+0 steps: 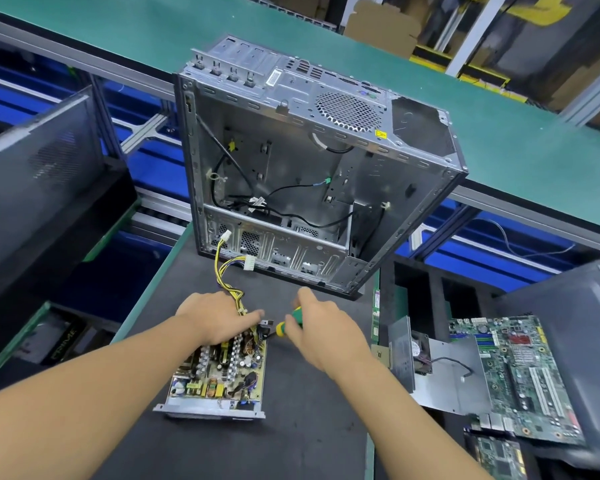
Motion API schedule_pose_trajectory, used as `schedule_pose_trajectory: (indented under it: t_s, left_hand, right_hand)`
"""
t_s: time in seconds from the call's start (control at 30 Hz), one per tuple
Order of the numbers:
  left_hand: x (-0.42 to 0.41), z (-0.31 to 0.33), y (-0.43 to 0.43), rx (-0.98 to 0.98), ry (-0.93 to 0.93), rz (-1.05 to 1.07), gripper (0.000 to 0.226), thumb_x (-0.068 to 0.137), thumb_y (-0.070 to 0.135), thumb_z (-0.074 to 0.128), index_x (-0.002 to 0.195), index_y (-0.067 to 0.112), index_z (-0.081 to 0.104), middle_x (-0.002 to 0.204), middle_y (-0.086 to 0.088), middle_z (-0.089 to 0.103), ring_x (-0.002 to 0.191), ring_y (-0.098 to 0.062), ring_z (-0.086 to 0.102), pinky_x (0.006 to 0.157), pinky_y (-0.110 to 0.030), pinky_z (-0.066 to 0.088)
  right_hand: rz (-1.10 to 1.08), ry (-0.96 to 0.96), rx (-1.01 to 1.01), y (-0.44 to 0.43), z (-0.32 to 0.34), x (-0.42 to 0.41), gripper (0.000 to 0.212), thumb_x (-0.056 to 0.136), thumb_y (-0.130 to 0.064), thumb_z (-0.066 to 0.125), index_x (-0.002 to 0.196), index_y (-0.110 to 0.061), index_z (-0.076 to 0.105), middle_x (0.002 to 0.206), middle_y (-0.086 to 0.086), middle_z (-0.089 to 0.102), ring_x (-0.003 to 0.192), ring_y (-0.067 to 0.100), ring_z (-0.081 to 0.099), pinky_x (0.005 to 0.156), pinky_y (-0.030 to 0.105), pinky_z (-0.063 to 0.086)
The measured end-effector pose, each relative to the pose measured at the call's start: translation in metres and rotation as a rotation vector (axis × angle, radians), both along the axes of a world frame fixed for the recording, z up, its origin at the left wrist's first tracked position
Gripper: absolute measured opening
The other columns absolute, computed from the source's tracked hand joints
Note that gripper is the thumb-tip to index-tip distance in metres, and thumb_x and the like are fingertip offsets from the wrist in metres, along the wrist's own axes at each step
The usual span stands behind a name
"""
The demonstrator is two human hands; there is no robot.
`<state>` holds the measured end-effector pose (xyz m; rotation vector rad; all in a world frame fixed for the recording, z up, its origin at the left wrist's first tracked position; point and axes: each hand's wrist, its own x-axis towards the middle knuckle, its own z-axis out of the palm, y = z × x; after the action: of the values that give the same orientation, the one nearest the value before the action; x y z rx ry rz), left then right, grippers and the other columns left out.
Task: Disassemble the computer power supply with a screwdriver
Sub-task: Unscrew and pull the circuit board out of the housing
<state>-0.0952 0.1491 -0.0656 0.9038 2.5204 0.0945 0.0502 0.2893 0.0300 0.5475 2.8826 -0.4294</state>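
The opened power supply (219, 375) lies on the dark mat, its circuit board bare in a metal tray. My left hand (215, 318) rests on its far end, fingers curled over the yellow and black cable bundle (227, 275). My right hand (321, 327) grips a green and yellow screwdriver (290, 322) whose tip points left at the supply's far right corner. The tip itself is hard to make out.
An empty computer case (309, 168) stands open just beyond the hands. To the right lie a metal cover with a small fan (426, 362) and green motherboards (520, 379). A dark side panel (39, 174) leans at the left. A green conveyor (516, 140) runs behind.
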Motion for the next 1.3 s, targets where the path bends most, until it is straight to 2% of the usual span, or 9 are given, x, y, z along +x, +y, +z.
schedule_pose_trajectory:
  t_s: [0.23, 0.33, 0.4, 0.5, 0.63, 0.73, 0.83, 0.97, 1.3]
  left_hand:
    - [0.0, 0.012, -0.017, -0.055, -0.017, -0.005, 0.104, 0.063, 0.097, -0.006, 0.072, 0.021, 0.065, 0.065, 0.006, 0.064, 0.075, -0.011, 0.058, 0.086, -0.041, 0.038]
    - [0.003, 0.024, -0.023, -0.132, 0.194, -0.045, 0.099, 0.065, 0.099, 0.003, 0.082, 0.024, 0.065, 0.088, 0.008, 0.063, 0.093, -0.016, 0.058, 0.085, -0.037, 0.041]
    - [0.007, 0.033, -0.025, -0.176, 0.327, -0.056, 0.088, 0.069, 0.098, 0.02, 0.093, 0.024, 0.06, 0.094, 0.008, 0.061, 0.095, -0.017, 0.059, 0.073, -0.033, 0.044]
    - [0.024, 0.057, -0.018, -0.236, 0.306, -0.052, 0.06, 0.08, 0.082, 0.043, 0.081, 0.022, 0.047, 0.074, 0.009, 0.049, 0.072, -0.018, 0.058, 0.053, -0.027, 0.037]
    - [0.062, 0.062, 0.001, -0.085, 0.216, -0.322, 0.024, 0.093, 0.044, 0.048, 0.09, 0.022, 0.057, 0.095, 0.0, 0.061, 0.091, -0.027, 0.066, 0.069, -0.034, 0.048]
    - [0.091, 0.053, 0.014, 0.004, 0.386, -0.621, 0.013, 0.091, 0.028, 0.057, 0.092, 0.02, 0.066, 0.095, -0.002, 0.064, 0.092, -0.025, 0.062, 0.074, -0.036, 0.048]
    - [0.111, 0.025, 0.027, -0.238, 0.419, -0.757, 0.029, 0.097, 0.011, 0.045, 0.12, 0.007, 0.061, 0.119, -0.013, 0.057, 0.113, -0.033, 0.046, 0.091, -0.043, 0.035]
    - [0.113, 0.004, 0.039, -0.517, 0.588, -0.841, 0.043, 0.106, 0.023, 0.031, 0.141, 0.007, 0.049, 0.14, -0.017, 0.046, 0.128, -0.034, 0.035, 0.109, -0.043, 0.024]
    - [0.108, -0.002, 0.029, -0.498, 0.604, -0.791, 0.041, 0.104, 0.018, 0.03, 0.138, 0.0, 0.045, 0.13, -0.021, 0.044, 0.124, -0.037, 0.034, 0.111, -0.049, 0.023]
  right_hand:
    - [-0.03, 0.016, -0.009, 0.017, 0.014, 0.01, 0.021, 0.097, -0.041, 0.044, 0.101, -0.021, 0.039, 0.08, 0.003, 0.052, 0.067, 0.031, 0.05, 0.056, 0.035, 0.037]
    - [-0.047, 0.012, -0.012, 0.018, 0.012, 0.014, 0.021, 0.097, -0.041, 0.044, 0.103, -0.02, 0.04, 0.081, 0.003, 0.054, 0.069, 0.031, 0.052, 0.057, 0.035, 0.039]
    - [-0.055, -0.006, -0.018, 0.019, 0.007, 0.015, 0.022, 0.097, -0.042, 0.043, 0.102, -0.02, 0.04, 0.082, 0.003, 0.053, 0.071, 0.032, 0.053, 0.058, 0.035, 0.037]
    - [-0.073, -0.034, -0.016, 0.022, -0.002, 0.018, 0.024, 0.096, -0.044, 0.044, 0.101, -0.021, 0.04, 0.083, 0.002, 0.049, 0.073, 0.032, 0.052, 0.061, 0.034, 0.036]
    - [-0.104, -0.028, -0.02, 0.025, -0.015, 0.022, 0.026, 0.094, -0.046, 0.046, 0.097, -0.023, 0.034, 0.084, 0.002, 0.049, 0.073, 0.032, 0.053, 0.061, 0.034, 0.038]
    - [-0.112, 0.0, -0.02, 0.026, -0.02, 0.024, 0.028, 0.092, -0.046, 0.049, 0.095, -0.023, 0.033, 0.081, 0.001, 0.049, 0.07, 0.032, 0.052, 0.059, 0.034, 0.037]
    - [-0.106, 0.025, -0.035, 0.027, -0.025, 0.028, 0.028, 0.093, -0.045, 0.048, 0.094, -0.023, 0.032, 0.074, -0.001, 0.045, 0.067, 0.031, 0.05, 0.056, 0.033, 0.034]
    - [-0.121, 0.048, -0.043, 0.029, -0.03, 0.038, 0.028, 0.093, -0.046, 0.047, 0.092, -0.024, 0.031, 0.07, -0.004, 0.041, 0.065, 0.031, 0.048, 0.055, 0.033, 0.033]
    - [-0.132, 0.041, -0.06, 0.036, -0.034, 0.044, 0.026, 0.094, -0.046, 0.046, 0.095, -0.024, 0.031, 0.07, -0.005, 0.04, 0.064, 0.03, 0.046, 0.054, 0.034, 0.032]
